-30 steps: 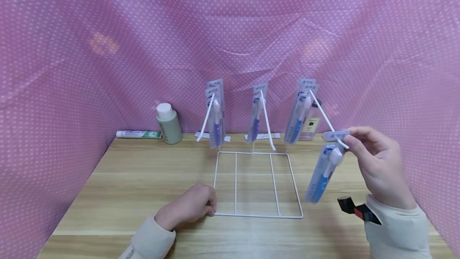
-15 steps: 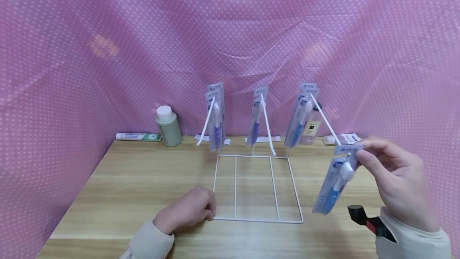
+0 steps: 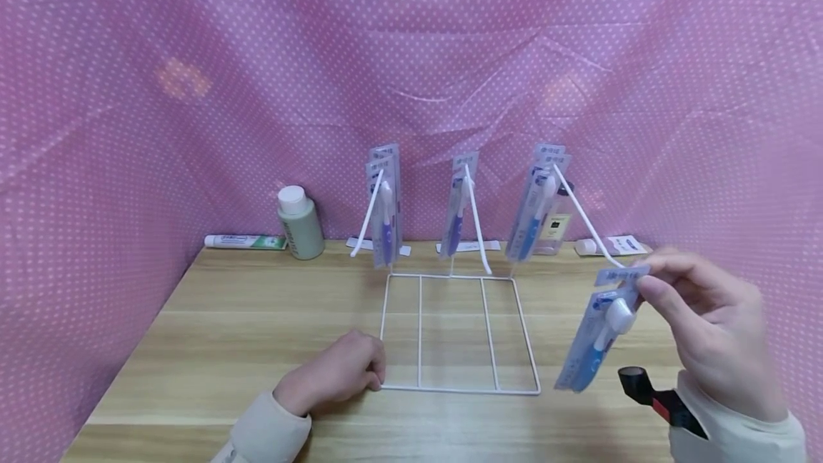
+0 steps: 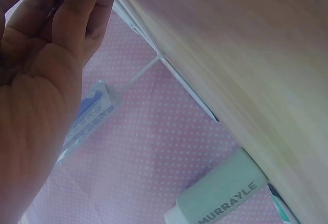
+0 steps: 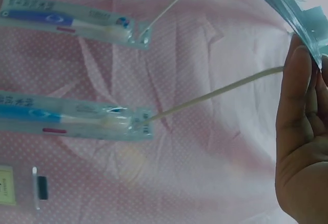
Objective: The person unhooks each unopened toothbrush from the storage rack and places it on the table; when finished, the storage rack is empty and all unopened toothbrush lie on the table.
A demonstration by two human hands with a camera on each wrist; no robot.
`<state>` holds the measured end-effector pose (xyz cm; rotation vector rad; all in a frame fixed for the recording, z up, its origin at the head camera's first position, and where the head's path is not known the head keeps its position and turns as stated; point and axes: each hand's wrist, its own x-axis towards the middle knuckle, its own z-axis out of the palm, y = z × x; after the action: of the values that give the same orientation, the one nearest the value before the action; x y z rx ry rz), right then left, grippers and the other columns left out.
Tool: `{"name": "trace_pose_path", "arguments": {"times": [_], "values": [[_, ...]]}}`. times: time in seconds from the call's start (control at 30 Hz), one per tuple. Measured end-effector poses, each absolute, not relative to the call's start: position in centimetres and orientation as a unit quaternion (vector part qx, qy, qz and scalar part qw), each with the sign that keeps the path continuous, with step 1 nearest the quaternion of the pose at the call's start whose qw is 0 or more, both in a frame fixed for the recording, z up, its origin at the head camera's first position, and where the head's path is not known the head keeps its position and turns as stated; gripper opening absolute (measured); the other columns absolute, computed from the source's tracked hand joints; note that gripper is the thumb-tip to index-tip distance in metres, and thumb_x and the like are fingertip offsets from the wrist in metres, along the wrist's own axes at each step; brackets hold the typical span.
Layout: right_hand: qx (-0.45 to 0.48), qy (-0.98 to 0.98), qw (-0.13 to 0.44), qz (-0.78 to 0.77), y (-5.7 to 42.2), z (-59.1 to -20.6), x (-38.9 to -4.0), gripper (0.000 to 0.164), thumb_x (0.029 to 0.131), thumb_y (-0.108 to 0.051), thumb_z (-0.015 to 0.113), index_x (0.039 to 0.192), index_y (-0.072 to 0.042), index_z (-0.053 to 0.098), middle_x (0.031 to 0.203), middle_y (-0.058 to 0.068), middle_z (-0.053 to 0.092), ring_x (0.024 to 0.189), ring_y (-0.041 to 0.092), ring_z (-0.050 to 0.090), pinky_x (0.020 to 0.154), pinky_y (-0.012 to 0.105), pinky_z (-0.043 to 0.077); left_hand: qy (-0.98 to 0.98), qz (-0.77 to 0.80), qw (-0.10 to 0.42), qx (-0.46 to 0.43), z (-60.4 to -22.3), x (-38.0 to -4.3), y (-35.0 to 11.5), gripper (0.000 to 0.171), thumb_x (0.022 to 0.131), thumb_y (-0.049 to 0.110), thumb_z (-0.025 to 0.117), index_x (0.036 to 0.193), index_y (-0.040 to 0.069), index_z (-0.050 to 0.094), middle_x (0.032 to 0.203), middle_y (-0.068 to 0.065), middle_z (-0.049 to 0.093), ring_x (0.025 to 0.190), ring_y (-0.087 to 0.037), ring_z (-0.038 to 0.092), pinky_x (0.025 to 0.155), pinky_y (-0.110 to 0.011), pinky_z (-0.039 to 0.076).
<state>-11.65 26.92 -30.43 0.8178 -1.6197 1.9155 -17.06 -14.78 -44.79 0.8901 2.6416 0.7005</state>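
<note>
My right hand (image 3: 714,327) pinches the top card of a packaged toothbrush (image 3: 588,349) between thumb and fingers. The blue-handled brush hangs tilted below, in front of the right-hand hook (image 3: 588,220), whose tip is right at the card's upper edge. In the right wrist view the package (image 5: 287,8) shows edge-on above the fingertips. My left hand (image 3: 341,370), fingers curled, holds the front left corner of the white wire rack (image 3: 463,391) on the table. Packaged toothbrushes hang at the back of the rack's hooks: purple ones left (image 3: 386,220) and middle (image 3: 458,213), blue ones right (image 3: 530,220).
Along the back of the wooden table (image 3: 193,349) stand a green bottle with white cap (image 3: 302,227) and a clear labelled bottle (image 3: 554,228). Toothpaste tubes lie at left (image 3: 244,242) and right (image 3: 614,245). Pink dotted cloth (image 3: 411,56) surrounds the table.
The right hand has drawn the toothbrush package off the hook's tip, down and toward me; earlier the hook passed through its card. The left hand stays at the rack corner.
</note>
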Motion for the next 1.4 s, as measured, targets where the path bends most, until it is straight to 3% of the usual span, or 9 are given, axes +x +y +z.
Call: {"name": "trace_pose_path", "arguments": {"times": [0.3,0.53,0.7,1.0,1.4], "values": [[0.325,-0.600,0.270,0.680,28.1,-30.0,-10.4,0.017,0.090,0.031,0.056,0.105,0.028,0.063,0.100,0.017,0.075,0.077,0.017,0.073,0.075,0.020,0.059,0.910,0.243,0.136,0.308,-44.8,-17.2,-14.7,0.026,0.085,0.001,0.083,0.070,0.020,0.072,0.075,0.015,0.061,0.070,0.000,0.055,0.068,-0.022,0.051],[0.183,-0.799,0.290,0.494,31.8,-29.5,-10.8,0.027,0.097,0.021,0.056,0.114,0.005,0.069,0.082,-0.004,0.073,0.069,0.004,0.068,0.076,0.009,0.053,0.911,0.241,0.132,0.307,-44.5,-17.0,-14.8,0.026,0.084,0.000,0.083,0.070,0.018,0.072,0.075,0.013,0.061,0.070,-0.001,0.055,0.068,-0.023,0.051],[0.119,-0.814,0.288,0.491,33.6,-30.0,-12.2,0.028,0.100,0.013,0.058,0.116,-0.006,0.072,0.079,-0.007,0.074,0.065,0.003,0.068,0.077,0.008,0.053,0.912,0.240,0.132,0.306,-44.4,-16.9,-14.7,0.026,0.084,0.000,0.083,0.069,0.019,0.071,0.074,0.014,0.061,0.070,-0.001,0.054,0.069,-0.023,0.051],[0.133,-0.702,0.254,0.652,35.2,-31.0,-14.3,0.016,0.101,0.010,0.060,0.112,0.004,0.070,0.083,0.002,0.075,0.065,0.008,0.071,0.069,0.015,0.058,0.911,0.240,0.127,0.309,-44.5,-16.9,-14.6,0.026,0.083,0.000,0.083,0.069,0.019,0.071,0.074,0.014,0.061,0.070,0.000,0.054,0.069,-0.023,0.051],[0.094,-0.703,0.237,0.663,36.8,-32.2,-15.6,0.015,0.102,0.002,0.065,0.113,-0.004,0.072,0.088,0.000,0.073,0.067,0.007,0.069,0.064,0.016,0.058,0.910,0.244,0.135,0.307,-44.7,-17.0,-14.7,0.027,0.084,0.000,0.081,0.069,0.020,0.071,0.074,0.015,0.060,0.071,0.000,0.055,0.069,-0.022,0.051]]}}
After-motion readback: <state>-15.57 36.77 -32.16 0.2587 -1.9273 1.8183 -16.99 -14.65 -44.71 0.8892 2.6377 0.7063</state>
